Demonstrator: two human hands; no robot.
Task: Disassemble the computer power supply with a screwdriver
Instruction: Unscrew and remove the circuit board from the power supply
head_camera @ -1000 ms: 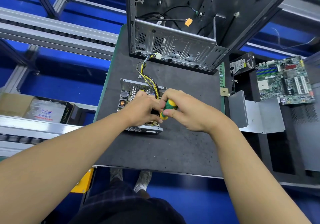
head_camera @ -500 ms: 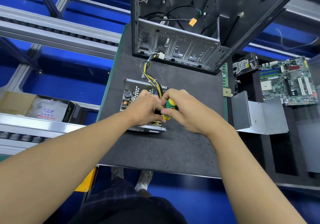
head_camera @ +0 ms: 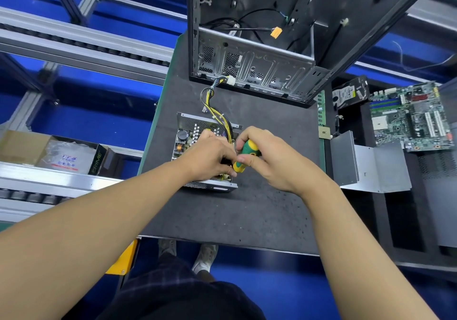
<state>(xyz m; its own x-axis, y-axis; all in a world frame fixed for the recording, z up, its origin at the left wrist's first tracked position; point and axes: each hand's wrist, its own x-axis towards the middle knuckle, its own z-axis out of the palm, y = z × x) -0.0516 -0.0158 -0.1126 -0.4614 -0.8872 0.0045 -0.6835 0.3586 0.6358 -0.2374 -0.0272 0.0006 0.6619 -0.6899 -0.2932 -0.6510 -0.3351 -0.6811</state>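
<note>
The opened power supply lies on the dark work mat, its circuit board and capacitor exposed. A bundle of yellow and black cables runs from it toward the case. My right hand grips the green and yellow screwdriver, whose handle points down into the unit; the shaft and tip are hidden. My left hand rests curled on the supply's near right part, fingers beside the screwdriver; what they touch is hidden.
An empty computer case stands at the back of the mat. To the right lie a grey metal cover, a motherboard, a hard drive and a RAM stick. Left, a cardboard box sits on conveyor rails.
The hands and screwdriver stay over the same corner of the power supply; the right hand's grip on the handle has shifted slightly. The view itself has drifted a little.
</note>
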